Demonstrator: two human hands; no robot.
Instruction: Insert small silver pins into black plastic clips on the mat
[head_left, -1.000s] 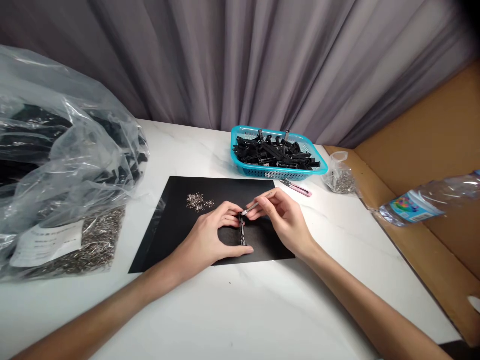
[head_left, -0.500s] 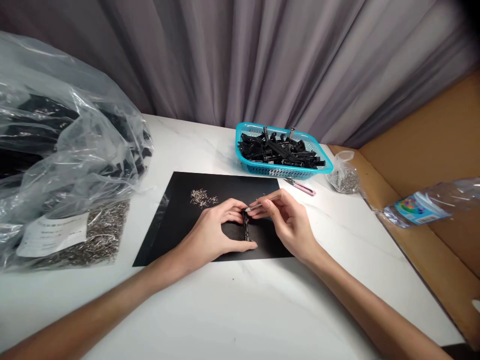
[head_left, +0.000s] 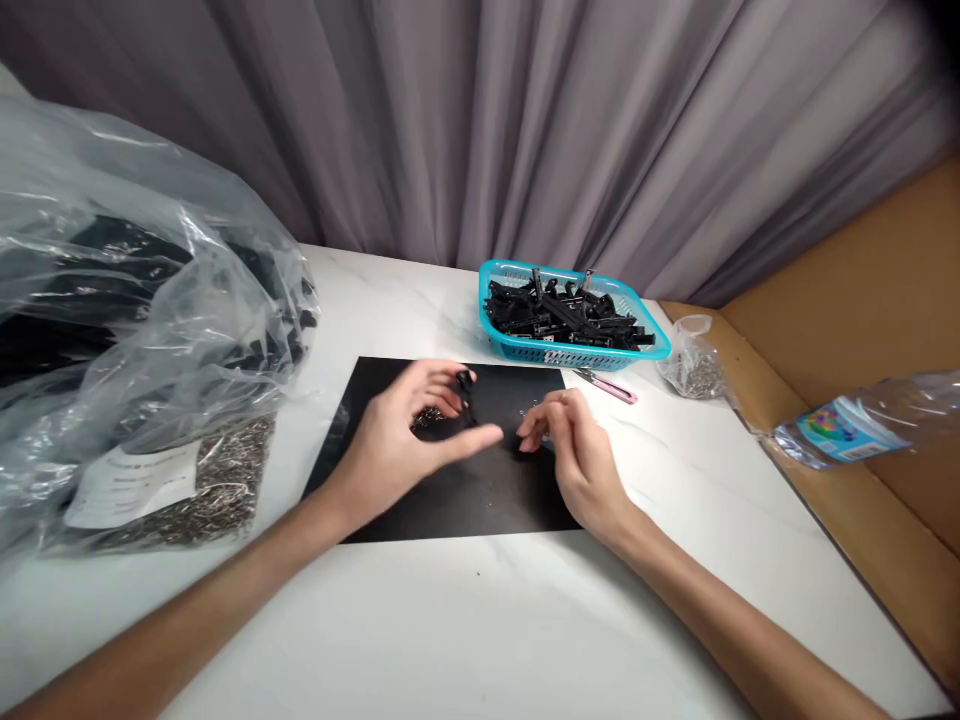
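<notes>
Black part (head_left: 465, 392) is up over the dark mat (head_left: 450, 505), in the left hand (head_left: 394, 435) — gripped between thumb and fingers, tilted, a bit blurred. From where I'm standing, the right hand (head_left: 579, 450) sits over the mat's right side, fingers bent in toward the thumb; can't tell if it's pinching anything. Hands are apart, the right one not touching the part.

Small pile of metal pins (head_left: 429, 418) on the mat, partly hidden behind the left hand. Blue basket (head_left: 600, 357) behind the mat, full of similar black pieces (head_left: 566, 312). Pink-handled cutter (head_left: 615, 389) lies just in front of it, small clear bag (head_left: 694, 365) to its right. Far left — big plastic bag (head_left: 217, 300), with a labelled bag of metal bits (head_left: 229, 490) in front.
</notes>
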